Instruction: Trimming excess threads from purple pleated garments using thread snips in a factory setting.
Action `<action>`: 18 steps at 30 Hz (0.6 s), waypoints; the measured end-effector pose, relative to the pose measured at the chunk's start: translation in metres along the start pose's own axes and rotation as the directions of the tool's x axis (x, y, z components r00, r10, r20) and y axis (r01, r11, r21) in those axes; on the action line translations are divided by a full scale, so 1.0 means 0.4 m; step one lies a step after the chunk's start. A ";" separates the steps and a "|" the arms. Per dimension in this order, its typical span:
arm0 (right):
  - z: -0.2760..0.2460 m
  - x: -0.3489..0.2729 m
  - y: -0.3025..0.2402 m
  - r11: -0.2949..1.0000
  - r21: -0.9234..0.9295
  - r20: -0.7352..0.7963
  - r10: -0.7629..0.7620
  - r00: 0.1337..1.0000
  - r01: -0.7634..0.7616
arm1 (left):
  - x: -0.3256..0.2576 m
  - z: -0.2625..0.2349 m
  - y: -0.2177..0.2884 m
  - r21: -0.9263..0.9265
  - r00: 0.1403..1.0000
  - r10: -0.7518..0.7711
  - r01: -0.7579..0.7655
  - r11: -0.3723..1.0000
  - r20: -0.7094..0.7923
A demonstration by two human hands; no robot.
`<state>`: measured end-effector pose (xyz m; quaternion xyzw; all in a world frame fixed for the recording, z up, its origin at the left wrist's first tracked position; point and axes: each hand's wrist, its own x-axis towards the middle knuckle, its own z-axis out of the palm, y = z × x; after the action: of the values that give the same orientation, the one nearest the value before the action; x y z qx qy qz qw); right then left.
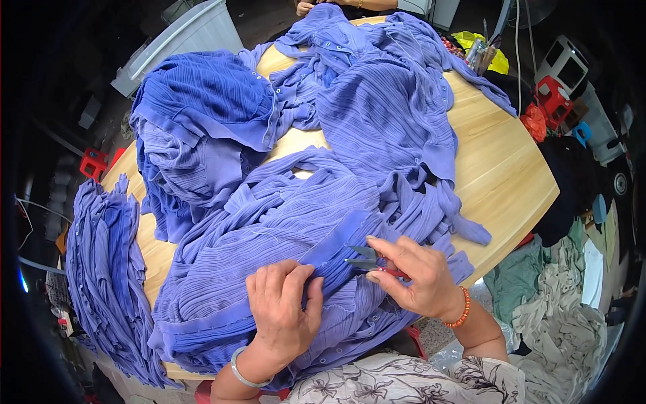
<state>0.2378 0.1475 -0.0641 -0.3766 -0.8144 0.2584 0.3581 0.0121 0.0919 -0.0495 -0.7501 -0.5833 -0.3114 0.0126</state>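
Note:
A blue-violet ribbed cardigan [289, 222] lies spread over the near part of the table, a smooth band along its edge turned up. My left hand [284, 306] is closed on that band near the front, thumb and fingers pinching the cloth. In my right hand [418, 276] is a pair of thread snips [363, 258] with a red part under the fingers. Their blades point left and stand apart, just over the folded edge. A pale loose thread lies on the ribbed cloth farther up.
More blue-violet garments are heaped on the wooden table [501, 168], with a darker bundle [208, 94] at far left and a long pile [108, 269] at the left edge. Behind stands a white bin [182, 44]. Another person's hand [305, 8] shows at the far edge. Pale cloth [562, 330] lies lower right.

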 end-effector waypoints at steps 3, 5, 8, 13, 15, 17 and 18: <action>0.003 -0.004 0.001 1.000 -0.012 -0.009 -0.016 1.000 0.016 | 0.005 0.009 0.012 0.073 1.000 0.014 -0.014 0.997 -0.005; 0.003 -0.006 -0.001 0.999 -0.024 -0.014 -0.028 1.000 0.028 | 0.010 0.014 0.017 0.113 0.999 0.031 -0.029 0.993 -0.011; 0.006 -0.008 -0.003 0.999 -0.017 -0.024 -0.045 0.999 0.045 | 0.012 0.020 0.018 0.183 0.998 0.066 -0.064 0.981 -0.003; 0.001 -0.014 -0.014 0.996 -0.077 0.040 -0.049 0.998 0.052 | 0.009 0.017 0.003 0.002 0.999 0.024 -0.024 1.000 -0.036; 0.000 -0.016 -0.017 0.995 -0.081 0.043 -0.062 0.997 0.066 | 0.008 0.013 0.003 -0.045 0.999 0.002 -0.004 0.999 -0.040; 0.004 -0.017 -0.020 0.993 -0.083 0.045 -0.077 0.996 0.081 | 0.007 0.008 0.004 -0.090 0.999 -0.020 0.016 0.996 -0.044; 0.010 -0.016 -0.021 0.992 -0.081 0.017 -0.091 0.996 0.092 | 0.007 0.006 0.004 -0.111 0.999 -0.035 0.031 0.993 -0.039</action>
<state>0.2343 0.1369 -0.0633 -0.3514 -0.8430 0.2107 0.3486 0.0150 0.0948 -0.0496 -0.7333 -0.5770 -0.3589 -0.0221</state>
